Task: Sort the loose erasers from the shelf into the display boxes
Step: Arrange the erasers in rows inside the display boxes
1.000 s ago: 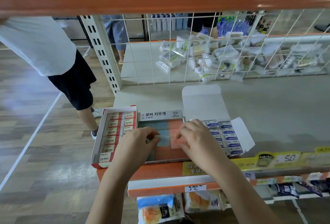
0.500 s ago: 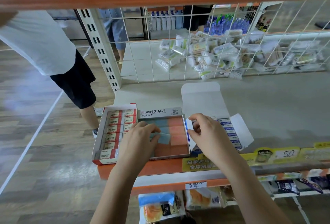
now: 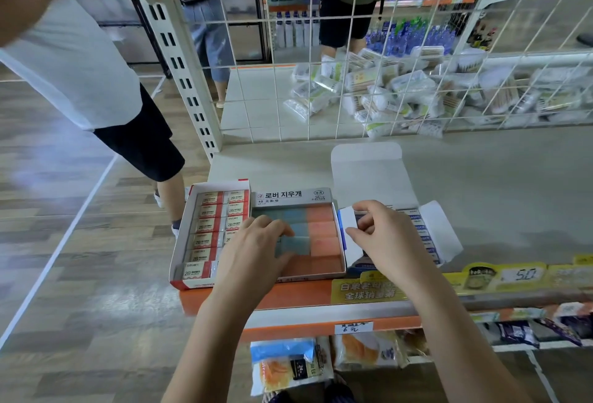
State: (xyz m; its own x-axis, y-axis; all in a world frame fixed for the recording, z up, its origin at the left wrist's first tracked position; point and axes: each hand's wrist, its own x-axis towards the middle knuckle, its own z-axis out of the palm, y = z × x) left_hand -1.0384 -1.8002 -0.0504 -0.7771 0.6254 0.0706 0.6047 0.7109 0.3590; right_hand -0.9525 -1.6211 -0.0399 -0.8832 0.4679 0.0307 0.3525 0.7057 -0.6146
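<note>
— Left hand?
— Resting fingers-down on the blue erasers in the middle box, fingertips curved lightly over one block, probably to press the row flat and keep it from shifting.
— Gripping anything?
— Hard to tell; looks like pressing, not pinching.
— And the right hand?
— Just right of that box, thumb and fingers pinching the near-left white flap of the right box, likely to fold it clear of the neighbour's wall.
— Why there?
— Flap leaning against the middle box; pulled aside, more room for the sleeved erasers behind the knuckles.
— Orange erasers?
— Between the two hands, in a tidy column.
— Left of the left hand?
— Red-edged box packed with 2B erasers, looks full, untouched.
— Loose ones on the shelf?
— None visible beyond the right hand; seems near the end of sorting, down to tidying.
— Beyond the fingertips?
— Wire grid, packets behind.
</note>
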